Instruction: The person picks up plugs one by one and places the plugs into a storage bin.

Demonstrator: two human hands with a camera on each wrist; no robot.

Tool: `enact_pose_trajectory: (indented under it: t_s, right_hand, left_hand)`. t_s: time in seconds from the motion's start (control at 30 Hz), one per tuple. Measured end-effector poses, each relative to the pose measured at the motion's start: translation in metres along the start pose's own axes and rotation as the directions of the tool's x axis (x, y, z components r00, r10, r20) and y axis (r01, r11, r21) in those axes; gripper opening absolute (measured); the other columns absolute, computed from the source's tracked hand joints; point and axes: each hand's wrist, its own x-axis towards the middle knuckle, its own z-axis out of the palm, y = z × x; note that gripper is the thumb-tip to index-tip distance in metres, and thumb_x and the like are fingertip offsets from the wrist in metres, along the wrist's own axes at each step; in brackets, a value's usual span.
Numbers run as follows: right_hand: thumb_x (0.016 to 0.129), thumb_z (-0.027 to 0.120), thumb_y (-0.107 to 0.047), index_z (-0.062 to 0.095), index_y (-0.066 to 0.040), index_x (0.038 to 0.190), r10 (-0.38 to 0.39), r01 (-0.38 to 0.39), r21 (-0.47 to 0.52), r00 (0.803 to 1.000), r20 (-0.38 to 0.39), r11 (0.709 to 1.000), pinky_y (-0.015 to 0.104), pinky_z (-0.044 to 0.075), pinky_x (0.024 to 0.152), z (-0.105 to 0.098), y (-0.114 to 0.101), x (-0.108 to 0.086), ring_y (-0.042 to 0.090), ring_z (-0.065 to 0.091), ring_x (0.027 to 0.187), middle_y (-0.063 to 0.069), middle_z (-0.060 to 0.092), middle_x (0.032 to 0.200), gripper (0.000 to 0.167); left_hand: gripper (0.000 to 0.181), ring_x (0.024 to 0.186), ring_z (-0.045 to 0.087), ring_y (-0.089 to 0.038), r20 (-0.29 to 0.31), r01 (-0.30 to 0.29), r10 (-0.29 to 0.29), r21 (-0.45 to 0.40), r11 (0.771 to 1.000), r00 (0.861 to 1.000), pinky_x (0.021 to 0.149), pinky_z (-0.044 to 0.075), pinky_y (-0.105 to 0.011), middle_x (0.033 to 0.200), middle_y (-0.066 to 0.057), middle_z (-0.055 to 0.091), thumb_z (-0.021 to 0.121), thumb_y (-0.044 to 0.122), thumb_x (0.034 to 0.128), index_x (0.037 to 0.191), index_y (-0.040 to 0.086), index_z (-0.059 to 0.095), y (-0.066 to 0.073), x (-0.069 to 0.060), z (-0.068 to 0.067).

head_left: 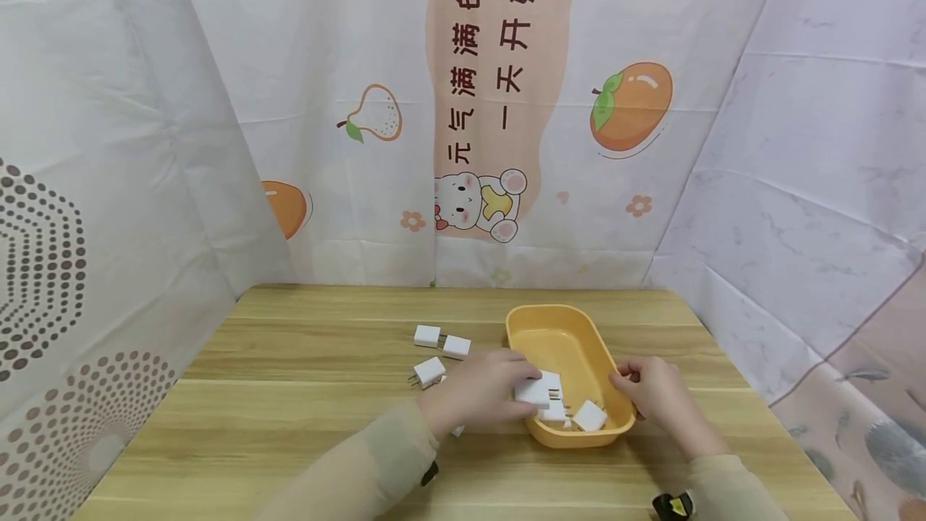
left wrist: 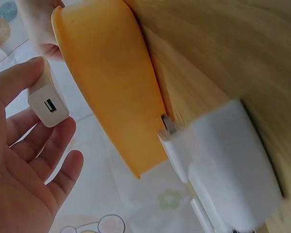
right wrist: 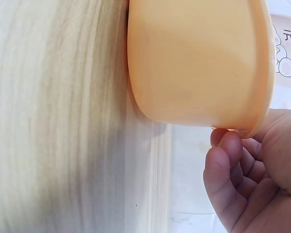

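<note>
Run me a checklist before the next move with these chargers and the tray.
1. Left grip secure on the held charger: ok, pinched between thumb and fingers.
2. Right grip on the tray: ok, holding its right rim.
3. Tray upright on the table: ok.
4. Space left in tray: ok, far end bare.
5. All chargers in tray: not ok, loose chargers remain on the table.
6. Tray count: cannot tell, view partly blocked.

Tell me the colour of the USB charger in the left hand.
White; the USB charger in the left hand shows best in the left wrist view.
</note>
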Motion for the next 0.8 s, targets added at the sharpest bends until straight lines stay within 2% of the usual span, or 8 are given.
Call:
enact_pose_trajectory:
  t_s: [0.17, 0.4, 0.6, 0.8]
  right_hand:
    - [0.094, 0.072, -0.017, 0.073, -0.006, 0.091, 0.005, -0.005, -0.001, 1.0, -0.001, 1.0, 0.032, 0.049, 0.043, 0.0, 0.001, 0.0, 0.017, 0.057, 0.044, -0.001, 0.064, 0.066, 0.011]
    - [0.093, 0.072, -0.015, 0.075, -0.005, 0.093, -0.006, 0.006, 0.006, 1.0, -0.007, 1.0, 0.032, 0.05, 0.043, 0.0, 0.001, 0.001, 0.017, 0.058, 0.046, 0.001, 0.068, 0.073, 0.01]
    - [0.094, 0.071, -0.015, 0.074, -0.004, 0.095, -0.002, 0.002, 0.008, 1.0, 0.005, 1.0, 0.032, 0.05, 0.044, -0.001, 0.0, 0.002, 0.017, 0.058, 0.048, 0.001, 0.067, 0.074, 0.011]
    - [0.094, 0.071, -0.015, 0.074, -0.006, 0.093, 0.007, -0.007, 0.016, 1.0, 0.008, 1.0, 0.032, 0.05, 0.044, -0.001, 0.0, 0.001, 0.017, 0.058, 0.048, 0.0, 0.066, 0.072, 0.01]
  left_hand:
    - [0.041, 0.104, 0.059, -0.002, 0.005, -0.013, 0.013, -0.002, 1.0, 1.0, 0.09, 0.047, -0.021, 0.117, 0.01, 0.065, 0.075, 0.047, 0.0905, 0.123, 0.022, 0.072, 0.007, 0.011, 0.002]
    - [0.038, 0.091, 0.058, 0.002, -0.007, -0.037, 0.037, 0.014, 0.999, 0.999, 0.078, 0.046, -0.016, 0.105, 0.014, 0.065, 0.079, 0.047, 0.0875, 0.117, 0.024, 0.074, 0.014, 0.027, 0.008]
    - [0.037, 0.087, 0.056, 0.002, 0.014, -0.024, 0.024, 0.053, 0.998, 1.0, 0.075, 0.045, -0.016, 0.103, 0.015, 0.064, 0.077, 0.048, 0.0878, 0.117, 0.025, 0.074, 0.02, 0.043, 0.013]
    - [0.033, 0.082, 0.055, 0.002, 0.052, -0.046, 0.041, 0.092, 0.995, 0.998, 0.073, 0.044, -0.016, 0.098, 0.016, 0.064, 0.078, 0.047, 0.0861, 0.111, 0.027, 0.075, 0.028, 0.057, 0.015]
